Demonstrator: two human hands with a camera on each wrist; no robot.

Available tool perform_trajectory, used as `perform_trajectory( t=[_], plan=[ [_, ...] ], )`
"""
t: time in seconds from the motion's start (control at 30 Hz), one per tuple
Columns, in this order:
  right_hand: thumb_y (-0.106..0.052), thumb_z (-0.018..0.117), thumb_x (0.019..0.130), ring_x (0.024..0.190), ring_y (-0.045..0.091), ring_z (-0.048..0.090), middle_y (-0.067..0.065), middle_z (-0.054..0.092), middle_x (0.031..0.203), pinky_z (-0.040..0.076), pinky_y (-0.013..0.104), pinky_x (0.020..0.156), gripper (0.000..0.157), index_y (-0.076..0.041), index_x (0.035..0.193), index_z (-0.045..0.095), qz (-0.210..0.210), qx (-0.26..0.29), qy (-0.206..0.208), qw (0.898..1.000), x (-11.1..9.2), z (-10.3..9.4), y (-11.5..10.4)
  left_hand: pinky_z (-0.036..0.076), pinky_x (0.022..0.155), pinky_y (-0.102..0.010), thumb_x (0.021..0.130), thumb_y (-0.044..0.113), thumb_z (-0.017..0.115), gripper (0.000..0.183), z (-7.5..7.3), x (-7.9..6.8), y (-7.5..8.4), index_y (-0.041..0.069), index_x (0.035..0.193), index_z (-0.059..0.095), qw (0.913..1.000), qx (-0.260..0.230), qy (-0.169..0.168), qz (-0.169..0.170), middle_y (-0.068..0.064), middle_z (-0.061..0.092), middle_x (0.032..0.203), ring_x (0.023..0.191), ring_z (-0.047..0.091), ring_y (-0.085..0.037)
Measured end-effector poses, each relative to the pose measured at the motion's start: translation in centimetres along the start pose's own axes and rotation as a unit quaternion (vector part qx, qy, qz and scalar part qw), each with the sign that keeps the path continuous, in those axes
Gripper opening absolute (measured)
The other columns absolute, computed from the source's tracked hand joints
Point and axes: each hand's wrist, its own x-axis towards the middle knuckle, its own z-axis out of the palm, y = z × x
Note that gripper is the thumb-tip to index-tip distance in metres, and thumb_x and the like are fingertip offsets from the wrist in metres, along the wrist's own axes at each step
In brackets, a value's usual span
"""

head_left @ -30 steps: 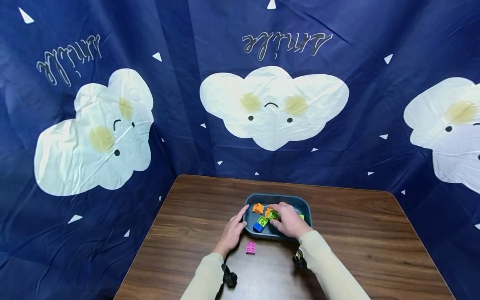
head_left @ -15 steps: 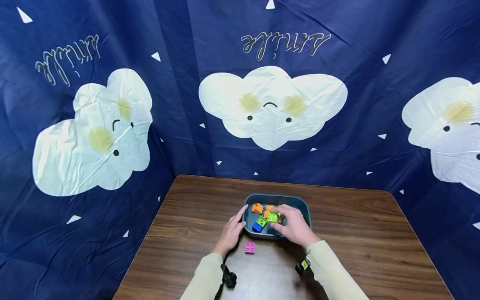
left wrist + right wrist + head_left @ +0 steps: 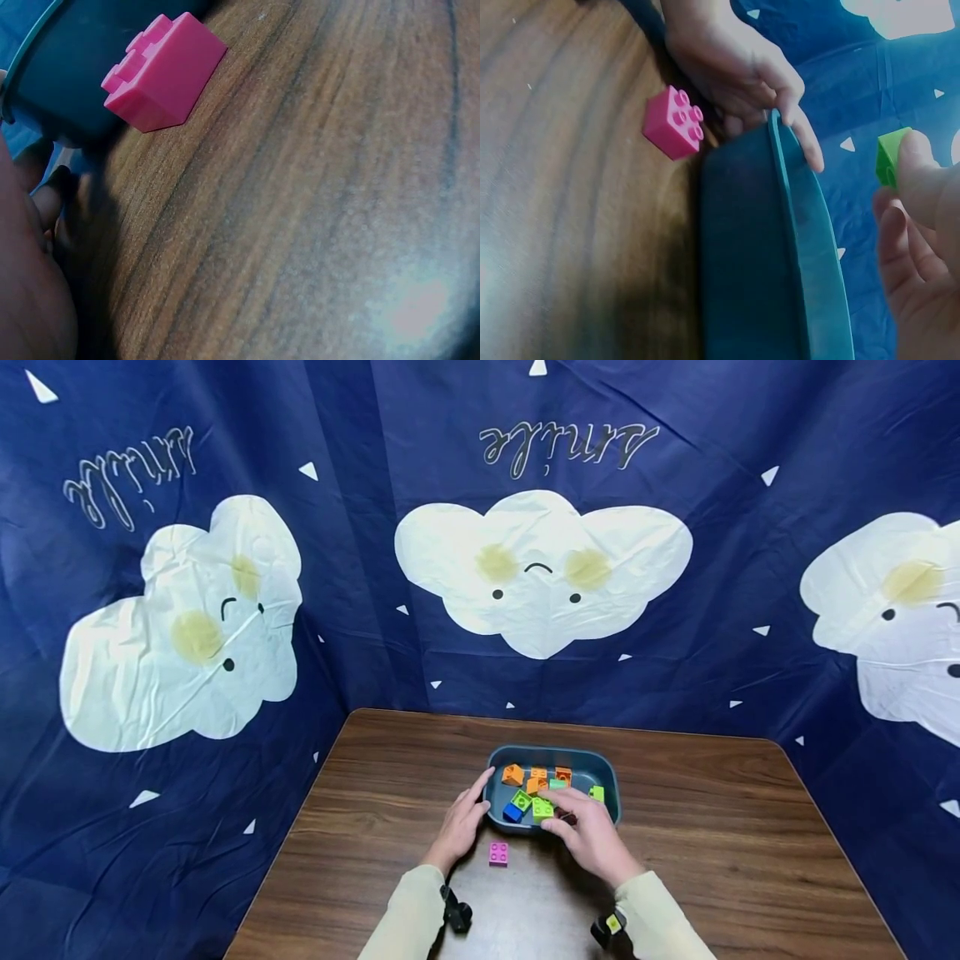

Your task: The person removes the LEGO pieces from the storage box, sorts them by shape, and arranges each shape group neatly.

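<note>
Head view has the right hand (image 3: 588,835) above the near side of a teal tray (image 3: 555,748), pinching a lime green block (image 3: 542,810) between thumb and fingers; the right wrist view shows the same pinch. With 12 o'clock pointing away from the person, the lime green block sits at 10 o'clock from the middle of that hand, at the fingertips. The left hand (image 3: 459,827) rests against the teal tray's 9 o'clock end, unclenched, with no block in it.

The step seems to be handling one block over the teal tray; whether it is coming out or going in cannot be told. The next move likely calls for a firm pinch, enough height to clear the rim if the block is to cross it, and a steadied tray.

A pink block (image 3: 498,854) rests studs up on the table (image 3: 712,827) just outside, about 4 o'clock from the left hand. Inside, a blue block (image 3: 513,812) lies at 9 o'clock from the pinched one.
</note>
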Motion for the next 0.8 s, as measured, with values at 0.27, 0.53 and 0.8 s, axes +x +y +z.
perform_trajectory(
  t=[0.27, 0.53, 0.8],
  plan=[
    [-0.015, 0.079, 0.094, 0.122, 0.019, 0.067, -0.003, 0.072, 0.13, 0.056, 0.043, 0.098, 0.042, -0.017, 0.135, 0.073, -0.01, 0.002, 0.016, 1.0, -1.9, 1.1, -0.2, 0.031, 0.115, -0.07, 0.108, 0.025, 0.047, 0.059, 0.0, -0.1, 0.2, 0.046, 0.163, 0.035, 1.0, 0.001, 0.002, -0.006, 0.003, 0.042, 0.166, 0.147, 0.043, -0.035],
    [-0.009, 0.079, 0.093, 0.116, 0.018, 0.069, -0.003, 0.072, 0.128, 0.057, 0.038, 0.096, 0.042, -0.011, 0.134, 0.073, -0.021, 0.013, 0.011, 1.0, -3.9, 2.4, -0.1, 0.03, 0.115, -0.07, 0.108, 0.027, 0.048, 0.059, 0.1, 0.0, 0.2, 0.048, 0.162, 0.035, 0.9999, 0.002, 0.002, -0.014, 0.005, 0.041, 0.166, 0.148, 0.042, -0.034],
    [-0.005, 0.083, 0.087, 0.106, 0.011, 0.069, -0.001, 0.073, 0.122, 0.06, 0.029, 0.084, 0.039, -0.01, 0.125, 0.076, 0.024, 0.063, -0.009, 0.998, -5.3, 4.0, 0.1, 0.031, 0.114, -0.071, 0.108, 0.026, 0.048, 0.059, 0.0, 0.0, 0.3, 0.044, 0.163, 0.037, 0.9999, -0.005, 0.001, -0.012, 0.001, 0.043, 0.166, 0.146, 0.044, -0.036]
  ],
)
